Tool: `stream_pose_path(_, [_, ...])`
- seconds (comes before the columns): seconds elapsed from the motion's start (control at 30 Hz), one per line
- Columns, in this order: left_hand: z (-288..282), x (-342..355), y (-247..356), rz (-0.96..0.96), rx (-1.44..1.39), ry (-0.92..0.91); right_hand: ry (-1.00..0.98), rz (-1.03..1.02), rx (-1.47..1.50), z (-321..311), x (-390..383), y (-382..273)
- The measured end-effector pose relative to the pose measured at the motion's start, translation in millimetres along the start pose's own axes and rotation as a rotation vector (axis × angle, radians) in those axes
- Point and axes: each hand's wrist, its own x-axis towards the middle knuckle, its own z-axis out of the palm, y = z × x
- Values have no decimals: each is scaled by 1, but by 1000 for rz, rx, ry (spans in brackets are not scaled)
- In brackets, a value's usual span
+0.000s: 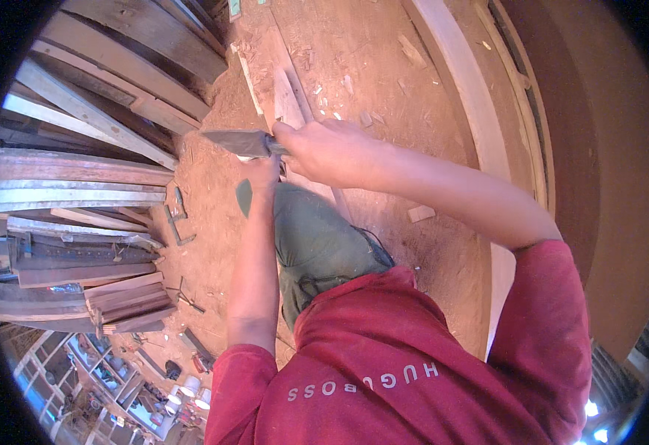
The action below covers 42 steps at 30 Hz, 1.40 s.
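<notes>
Grasping a broad-bladed knife [240, 140] by its handle, the right grip [315, 150] is clenched; the dark blade points to the person's left, raised over the floor. Just beneath the blade is the left grip [263, 172], its fingers mostly hidden; a small pale patch shows there, but whether it holds anything I cannot tell. A wooden board [286, 98] runs out beyond the hands, on a brown dirt floor [383, 67] strewn with wood chips [348, 84]. Nearer are the person's green trousers [320, 230] and red shirt [398, 334]. Leftward lie stacked planks [80, 182], a metal tool [177, 230] near their ends; rightward, a long pale plank [469, 81] stretches out.
</notes>
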Motion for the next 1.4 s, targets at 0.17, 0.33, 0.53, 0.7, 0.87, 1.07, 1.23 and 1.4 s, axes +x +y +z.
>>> stream_pose_path(0.17, [-28,1,-14,-59,-26,-140,24,146,205,18,-22,7])
stream_pose_path(0.33, [-17,9,34,-37,-731,53,87,367,332,105,-58,67])
stream_pose_path(0.53, [2,31,28,-69,-502,48,-57,516,285,195,-78,84])
stream_pose_path(0.7, [8,34,24,-26,-525,16,-164,642,293,185,-71,64])
stream_pose_path(0.87, [13,36,27,-6,-513,8,-131,580,280,191,-74,74])
stream_pose_path(1.07, [16,36,27,40,-437,23,-182,623,306,180,-70,71])
stream_pose_path(1.23, [24,43,36,-50,-341,35,-203,647,325,184,-71,74])
stream_pose_path(1.4, [26,45,40,-91,-432,-10,-176,632,326,187,-71,75])
